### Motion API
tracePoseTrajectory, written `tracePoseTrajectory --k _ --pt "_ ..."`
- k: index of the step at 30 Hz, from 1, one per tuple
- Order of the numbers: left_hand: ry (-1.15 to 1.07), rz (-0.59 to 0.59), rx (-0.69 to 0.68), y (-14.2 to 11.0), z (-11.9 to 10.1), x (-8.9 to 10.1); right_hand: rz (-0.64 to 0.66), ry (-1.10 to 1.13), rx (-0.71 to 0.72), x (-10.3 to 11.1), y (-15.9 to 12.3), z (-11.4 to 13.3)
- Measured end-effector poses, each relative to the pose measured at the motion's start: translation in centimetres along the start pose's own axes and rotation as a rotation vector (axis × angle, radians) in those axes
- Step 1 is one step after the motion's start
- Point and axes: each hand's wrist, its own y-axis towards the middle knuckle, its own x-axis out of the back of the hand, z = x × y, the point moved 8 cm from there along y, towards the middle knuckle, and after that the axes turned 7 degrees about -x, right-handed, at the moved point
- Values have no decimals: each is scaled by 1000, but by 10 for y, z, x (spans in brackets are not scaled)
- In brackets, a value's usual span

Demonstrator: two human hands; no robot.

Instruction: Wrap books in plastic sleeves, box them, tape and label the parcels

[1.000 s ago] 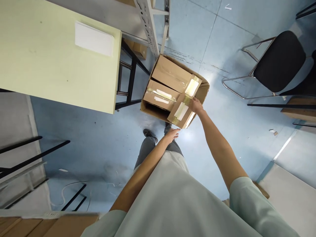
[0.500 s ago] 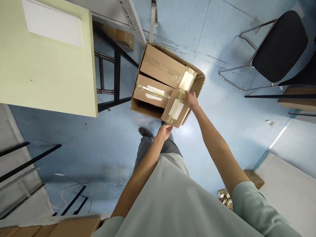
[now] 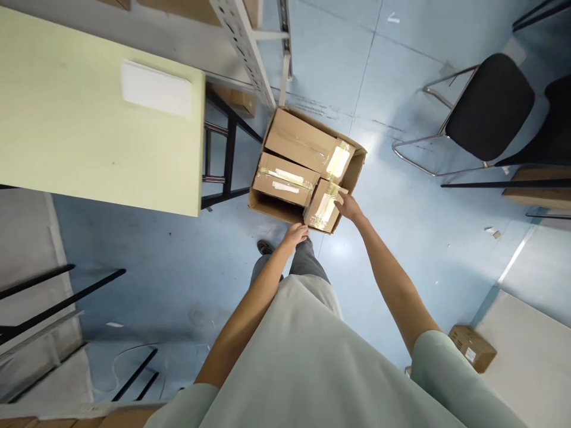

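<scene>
A large open cardboard box stands on the floor before me, slightly turned. Inside lie a long taped carton, a flat taped carton and a small taped carton in the near right corner. My right hand touches the small carton's upper right edge, its fingers apart. At the near rim of the large box is my left hand, fingers together and bent against the cardboard. Its fingertips are close to the small carton's lower corner; their undersides are hidden.
A pale yellow table with a white sheet stands left. A perforated metal shelf post rises behind the box. Right are a black chair and, lower, a brown carton. Black legs jut in at left.
The small carton has gone down into the near right corner, off the long carton's end. My left hand has shifted from its end to the large box's rim. My view has moved slightly.
</scene>
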Motion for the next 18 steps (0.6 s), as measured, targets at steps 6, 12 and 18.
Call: tracePoseTrajectory --k 6,12,18 --pt "8 63 -249 -64 -83 80 -33 269 125 0 -61 66" --pt "-159 -29 -487 -147 -128 192 -10 251 385 -13 -129 201" --pt "-358 -55 -673 -241 -140 316 36 339 613 -49 -217 360"
